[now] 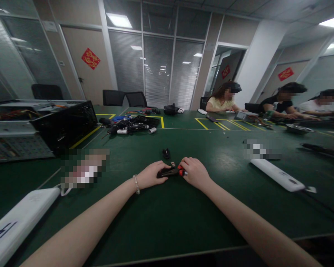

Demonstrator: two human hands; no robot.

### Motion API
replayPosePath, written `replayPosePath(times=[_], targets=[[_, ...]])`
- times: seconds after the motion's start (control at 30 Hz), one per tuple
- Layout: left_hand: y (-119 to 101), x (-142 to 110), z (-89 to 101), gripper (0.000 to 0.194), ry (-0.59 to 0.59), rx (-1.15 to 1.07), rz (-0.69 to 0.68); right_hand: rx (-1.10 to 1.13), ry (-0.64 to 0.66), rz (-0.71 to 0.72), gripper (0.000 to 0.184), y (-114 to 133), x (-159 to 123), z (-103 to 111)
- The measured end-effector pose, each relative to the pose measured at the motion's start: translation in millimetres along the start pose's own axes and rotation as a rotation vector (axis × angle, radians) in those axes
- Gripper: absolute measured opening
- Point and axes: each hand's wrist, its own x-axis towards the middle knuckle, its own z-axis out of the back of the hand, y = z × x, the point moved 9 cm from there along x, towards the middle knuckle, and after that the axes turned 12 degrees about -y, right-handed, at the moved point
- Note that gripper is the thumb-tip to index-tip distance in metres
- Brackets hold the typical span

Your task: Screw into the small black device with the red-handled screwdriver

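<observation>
My right hand (195, 172) is closed around the red handles of a pair of pliers (173, 172), whose dark jaws point left. My left hand (149, 175), with a beaded bracelet at the wrist, pinches a small black piece (161, 172) by the plier jaws. Whether the jaws bite on that piece is too small to tell. A tiny pale and reddish bit (173, 164) shows just above the jaws. Slightly farther off, a small black part (166, 153) lies on the green table (144, 230).
An open computer case (64, 128) stands on the left. Behind my hands lies a pile of black cables and parts (130, 125). White power banks lie left (25, 218) and right (278, 174). Several people sit at the far right near a metal bowl (299, 128).
</observation>
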Motion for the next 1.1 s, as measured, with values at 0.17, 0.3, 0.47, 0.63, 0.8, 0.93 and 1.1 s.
replayPosePath(times=[0.17,0.3,0.47,0.63,0.8,0.93,1.1], targets=[[2.1,-0.5,-0.4,0.036,-0.006,-0.011,0.006,0.025,-0.015,-0.012,0.023,-1.9,-0.5,1.5],[0.9,-0.1,0.3,0.037,-0.005,-0.016,0.005,0.011,-0.002,-0.014,0.022,-3.4,-0.7,1.9],[1.5,0.0,-0.4,0.038,0.013,-0.026,0.028,-0.007,0.013,-0.045,0.019,-5.4,-0.3,2.8],[1.5,0.2,0.1,0.038,0.011,-0.028,0.031,-0.028,0.035,-0.059,0.017,-4.8,0.1,1.7],[1.2,-0.1,-0.5,0.038,0.004,-0.028,0.014,-0.029,0.034,-0.053,0.016,-4.4,0.6,1.3],[0.7,-0.2,-0.3,0.038,-0.006,-0.024,-0.003,-0.052,0.03,-0.042,0.016,-4.6,-0.1,0.8],[0.9,-0.1,0.2,0.038,-0.003,-0.029,0.007,-0.063,0.033,-0.025,0.017,-4.0,-0.5,0.0]])
